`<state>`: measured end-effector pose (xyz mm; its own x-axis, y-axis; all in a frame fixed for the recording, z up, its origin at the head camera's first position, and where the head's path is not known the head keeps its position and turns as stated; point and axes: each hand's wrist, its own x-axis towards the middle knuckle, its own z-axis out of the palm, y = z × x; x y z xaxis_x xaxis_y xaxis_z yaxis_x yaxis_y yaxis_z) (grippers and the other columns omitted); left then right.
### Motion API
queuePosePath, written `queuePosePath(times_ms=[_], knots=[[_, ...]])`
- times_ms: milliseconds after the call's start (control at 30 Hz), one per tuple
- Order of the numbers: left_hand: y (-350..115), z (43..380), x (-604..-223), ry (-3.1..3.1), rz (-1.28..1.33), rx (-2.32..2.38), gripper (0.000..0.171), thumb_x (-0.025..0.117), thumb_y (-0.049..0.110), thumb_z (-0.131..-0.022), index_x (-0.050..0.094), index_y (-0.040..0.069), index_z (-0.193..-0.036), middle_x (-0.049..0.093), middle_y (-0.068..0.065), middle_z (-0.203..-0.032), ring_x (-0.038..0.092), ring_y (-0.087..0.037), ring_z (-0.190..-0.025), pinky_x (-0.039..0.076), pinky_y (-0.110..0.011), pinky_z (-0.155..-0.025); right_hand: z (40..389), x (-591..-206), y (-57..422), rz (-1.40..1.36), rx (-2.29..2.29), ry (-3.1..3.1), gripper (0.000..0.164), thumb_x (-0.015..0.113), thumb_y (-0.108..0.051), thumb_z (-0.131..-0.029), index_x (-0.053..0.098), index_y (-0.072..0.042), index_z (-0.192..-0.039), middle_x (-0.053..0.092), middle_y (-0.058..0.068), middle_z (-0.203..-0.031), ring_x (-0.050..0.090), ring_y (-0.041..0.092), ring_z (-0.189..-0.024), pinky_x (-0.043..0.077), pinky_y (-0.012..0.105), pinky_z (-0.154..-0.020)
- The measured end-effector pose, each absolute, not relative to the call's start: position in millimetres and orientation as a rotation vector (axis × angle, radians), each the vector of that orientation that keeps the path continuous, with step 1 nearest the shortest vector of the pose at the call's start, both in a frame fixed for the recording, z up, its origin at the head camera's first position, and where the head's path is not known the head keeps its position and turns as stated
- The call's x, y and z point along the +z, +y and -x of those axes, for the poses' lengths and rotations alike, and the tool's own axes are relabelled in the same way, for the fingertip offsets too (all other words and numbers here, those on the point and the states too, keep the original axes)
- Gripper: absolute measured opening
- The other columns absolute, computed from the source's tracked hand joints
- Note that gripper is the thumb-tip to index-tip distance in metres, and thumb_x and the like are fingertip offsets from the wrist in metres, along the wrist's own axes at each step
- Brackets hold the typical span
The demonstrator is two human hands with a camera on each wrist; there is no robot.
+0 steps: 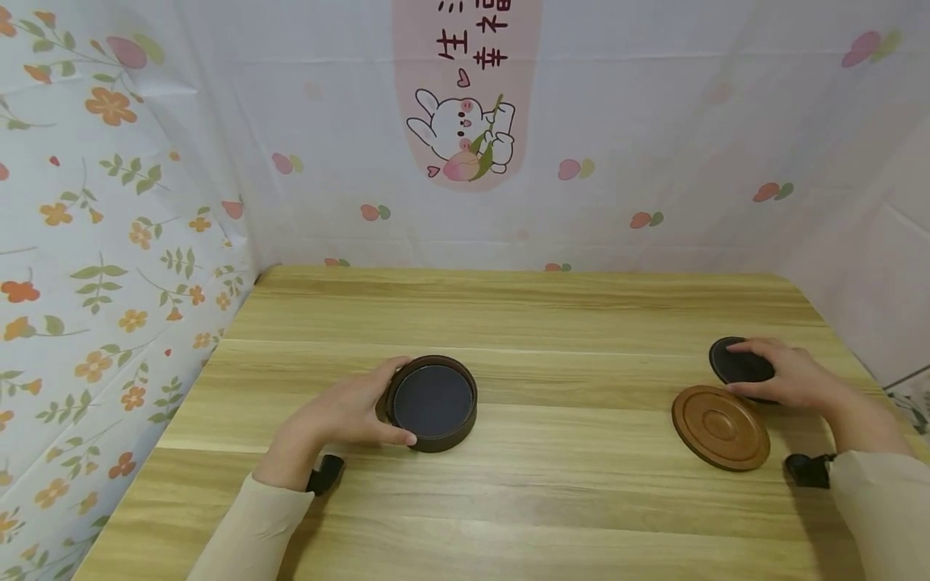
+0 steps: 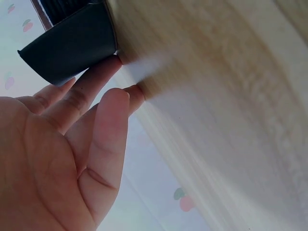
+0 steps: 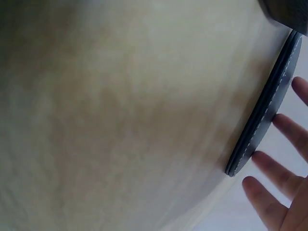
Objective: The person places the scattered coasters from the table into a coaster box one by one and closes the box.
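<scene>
Left of the table's middle stands a round dark-brown holder, with a smooth dark disc inside it. My left hand lies along its left side, thumb toward the front and fingers toward the back. In the left wrist view the fingers touch the holder, while the thumb appears apart from it. At the right, my right hand spreads over a black round coaster. Fingertips touch the stitched rim of that coaster in the right wrist view. A brown ringed disc lies just in front of it.
The wood-grain table runs back to a printed white cloth. Flowered cloth hangs along the left edge. Black wrist devices show beside both forearms. A dark object enters the right wrist view's top corner.
</scene>
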<state>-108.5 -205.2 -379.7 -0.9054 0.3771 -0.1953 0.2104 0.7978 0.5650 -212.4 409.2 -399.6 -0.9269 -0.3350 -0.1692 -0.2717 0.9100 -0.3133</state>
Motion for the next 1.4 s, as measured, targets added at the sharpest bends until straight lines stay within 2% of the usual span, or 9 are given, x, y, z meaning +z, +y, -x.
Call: queuePosePath(times_ms=[200, 433, 700, 1100, 1400], knots=[[-205.4, 107.4, -379.4, 2.687, -0.441, 0.796, 0.109, 0.086, 0.056, -0.068, 0.03, 0.021, -0.155, 0.056, -0.007, -0.142, 0.058, -0.03, -0.125, 0.046, -0.054, -0.101, 216.3, -401.1, 411.3, 0.48, -0.38, 2.857, 0.076, 0.078, -0.035, -0.084, 0.044, 0.008, -0.136, 0.03, 0.046, -0.139, 0.033, 0.063, -0.121, 0.023, 0.072, -0.093], [-207.4, 107.6, -381.8, 2.683, -0.501, 0.823, 0.11, 0.085, 0.057, -0.07, 0.027, 0.023, -0.157, 0.048, -0.005, -0.151, 0.054, -0.03, -0.131, 0.044, -0.054, -0.105, 218.3, -402.1, 413.5, 0.47, -0.401, 2.848, 0.076, 0.079, -0.034, -0.083, 0.042, 0.006, -0.136, 0.032, 0.046, -0.137, 0.032, 0.063, -0.121, 0.025, 0.074, -0.089], [-205.7, 110.4, -378.5, 2.662, -0.524, 0.858, 0.111, 0.088, 0.049, -0.069, 0.029, 0.011, -0.155, 0.048, -0.012, -0.15, 0.047, -0.032, -0.136, 0.041, -0.054, -0.109, 220.1, -398.4, 411.4, 0.464, -0.391, 2.845, 0.077, 0.079, -0.037, -0.083, 0.042, 0.004, -0.137, 0.036, 0.044, -0.136, 0.033, 0.06, -0.12, 0.024, 0.07, -0.088], [-203.6, 112.2, -378.1, 2.601, -0.492, 0.923, 0.111, 0.089, 0.047, -0.069, 0.028, 0.011, -0.154, 0.047, -0.01, -0.149, 0.049, -0.028, -0.135, 0.04, -0.051, -0.11, 220.8, -394.5, 412.1, 0.408, -0.376, 2.842, 0.076, 0.079, -0.038, -0.081, 0.044, 0.003, -0.134, 0.035, 0.049, -0.131, 0.033, 0.063, -0.114, 0.024, 0.07, -0.085], [-203.2, 112.1, -376.2, 2.568, -0.473, 0.951, 0.11, 0.089, 0.044, -0.07, 0.027, 0.011, -0.154, 0.047, -0.01, -0.149, 0.048, -0.028, -0.135, 0.039, -0.052, -0.111, 219.0, -395.4, 415.8, 0.432, -0.382, 2.86, 0.073, 0.079, -0.038, -0.081, 0.046, 0.002, -0.133, 0.039, 0.047, -0.131, 0.036, 0.064, -0.115, 0.025, 0.072, -0.087]])
